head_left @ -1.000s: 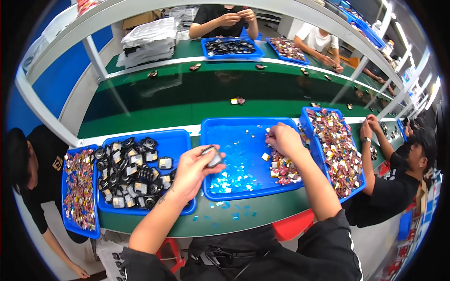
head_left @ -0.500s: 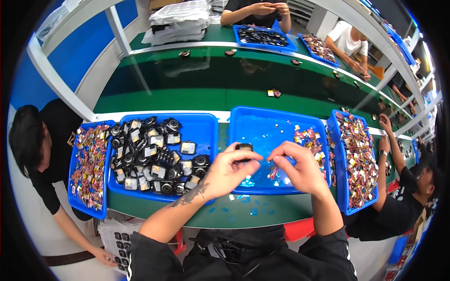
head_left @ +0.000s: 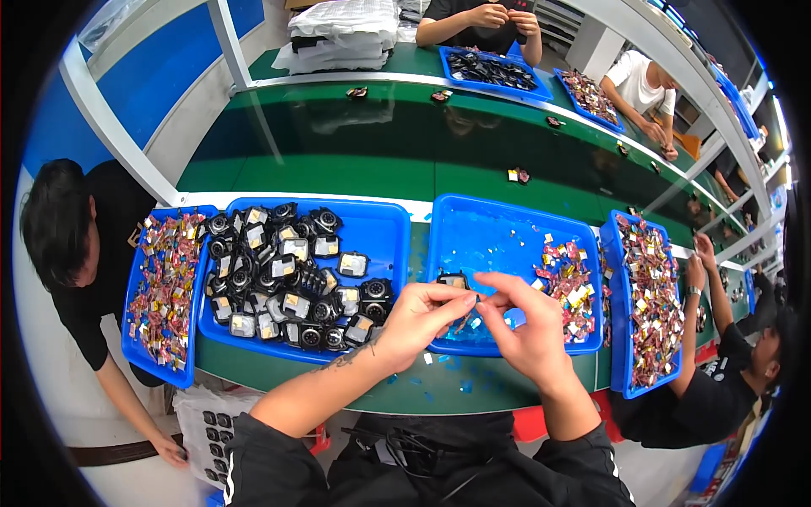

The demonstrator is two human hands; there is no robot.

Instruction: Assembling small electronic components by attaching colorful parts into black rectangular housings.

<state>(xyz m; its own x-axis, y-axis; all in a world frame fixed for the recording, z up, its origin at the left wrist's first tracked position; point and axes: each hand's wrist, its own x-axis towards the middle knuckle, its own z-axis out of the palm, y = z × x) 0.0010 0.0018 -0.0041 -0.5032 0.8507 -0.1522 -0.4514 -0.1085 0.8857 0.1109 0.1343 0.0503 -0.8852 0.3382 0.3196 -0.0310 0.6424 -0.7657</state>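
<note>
My left hand (head_left: 420,323) is closed, thumb and fingers pinching a small black watch-like housing (head_left: 454,280) over the near-left part of a blue tray (head_left: 498,215). Close against its fingertips is my right hand (head_left: 530,328), its thumb and fingers drawn together; whatever they pinch is too small to make out. Small circuit pieces with pinkish-red and yellow parts (head_left: 574,291) lie in that tray's right side, among bits of blue film. To the left, a second blue tray (head_left: 384,232) holds a heap of black housings (head_left: 291,275), some showing pale, squarish faces.
Blue trays of circuit pieces stand at far left (head_left: 169,287) and right (head_left: 649,296). Beyond a white rail runs a green conveyor (head_left: 355,148) with scattered pieces. Co-workers sit across it and at right; another person bends at left beside a white sheet of black parts (head_left: 207,431).
My hands have come together; the right fingers now meet the left fingertips at the housing. The whole view has shifted slightly. The left co-worker's hand has moved at the white sheet.
</note>
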